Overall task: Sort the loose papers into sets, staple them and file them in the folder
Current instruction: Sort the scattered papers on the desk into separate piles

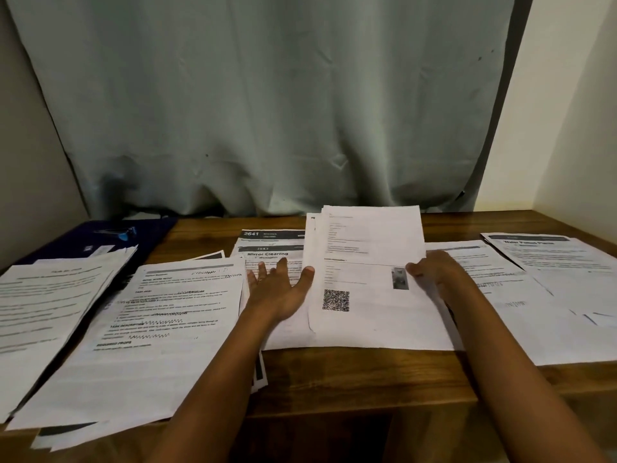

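Observation:
Loose printed papers lie in several piles across the wooden table (350,375). In the middle a small stack with a QR code (364,262) is tilted up off the table. My right hand (434,267) holds that stack at its right edge. My left hand (280,285) is spread with straight fingers, its thumb touching the stack's left edge and its fingers resting on the "Mirror Cleaning" sheet (270,253). A dark blue folder (100,238) lies at the far left with a blue stapler (120,232) on it.
Two big piles (140,329) cover the left of the table and overhang its front edge. More sheets (551,259) lie at the right. A grey-green curtain (267,111) hangs behind the table and a wall stands at the right.

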### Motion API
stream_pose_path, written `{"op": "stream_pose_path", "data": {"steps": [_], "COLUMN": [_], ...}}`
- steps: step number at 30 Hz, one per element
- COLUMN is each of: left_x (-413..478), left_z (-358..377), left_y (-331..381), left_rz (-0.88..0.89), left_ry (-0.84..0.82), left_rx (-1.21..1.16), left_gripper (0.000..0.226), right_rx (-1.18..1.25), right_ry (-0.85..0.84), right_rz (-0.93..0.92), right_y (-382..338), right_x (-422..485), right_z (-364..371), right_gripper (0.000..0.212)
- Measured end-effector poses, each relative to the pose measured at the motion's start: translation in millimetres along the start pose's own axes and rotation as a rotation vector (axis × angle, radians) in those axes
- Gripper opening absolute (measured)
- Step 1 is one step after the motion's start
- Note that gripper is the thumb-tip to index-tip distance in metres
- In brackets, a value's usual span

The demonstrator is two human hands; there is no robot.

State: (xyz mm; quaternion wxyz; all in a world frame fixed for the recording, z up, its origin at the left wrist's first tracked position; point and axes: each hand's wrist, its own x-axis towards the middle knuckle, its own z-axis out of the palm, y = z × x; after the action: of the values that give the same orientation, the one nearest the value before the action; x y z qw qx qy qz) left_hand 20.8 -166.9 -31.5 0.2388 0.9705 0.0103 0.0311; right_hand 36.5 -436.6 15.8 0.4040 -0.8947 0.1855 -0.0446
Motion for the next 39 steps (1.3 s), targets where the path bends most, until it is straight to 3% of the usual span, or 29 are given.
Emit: {"op": "stream_pose_path", "data": {"steps": [8, 15, 19, 22, 26, 27, 32, 39], "left_x": [-0.9, -7.9, -10.8, -15.5, 0.7, 5.3, 14.3, 11.2], "left_z": [5.5, -4.1, -10.5, -16.0, -11.9, -10.4, -1.9, -1.4], "left_y": [9.6, 16.8, 20.3, 22.3, 5.0, -1.3, -14.8, -12.0], "left_rz": [0.001, 0.044, 0.066, 0.077, 0.056, 0.021, -0.068, -0.041], "left_ry": [-0.129, -0.192, -0.249, -0.228, 0.231, 0.271, 0.125, 0.043], "left_rx": [-0.235, -0.435, -0.698, -0.858, -0.377, -0.291, -0.051, -0.014], "left_gripper": [0.105, 0.085, 0.075, 0.064, 0.069, 0.071, 0.076, 0.071], "right_rx": [-0.036, 0.231, 0.226, 0.239, 0.231, 0.218, 0.180, 0.197], "right_ry": [-0.045, -0.089, -0.101, -0.109, -0.072, -0.055, 0.021, 0.059], "right_rz": [0.016, 0.002, 0.001, -0.020, -0.073, -0.082, -0.087, -0.113], "right_y": [-4.0, -3.3, -8.3, -9.6, -4.8, -3.5, 3.8, 9.6], "right_x": [-5.9, -7.8, -10.0, -9.8, -8.9, -9.2, -7.9, -7.6], "right_z": [10.0, 21.3, 28.8, 31.6, 29.6, 28.3, 21.7, 24.5], "right_gripper": [0.049, 0.043, 0.059, 0.059, 0.051, 0.050, 0.048, 0.043]}}
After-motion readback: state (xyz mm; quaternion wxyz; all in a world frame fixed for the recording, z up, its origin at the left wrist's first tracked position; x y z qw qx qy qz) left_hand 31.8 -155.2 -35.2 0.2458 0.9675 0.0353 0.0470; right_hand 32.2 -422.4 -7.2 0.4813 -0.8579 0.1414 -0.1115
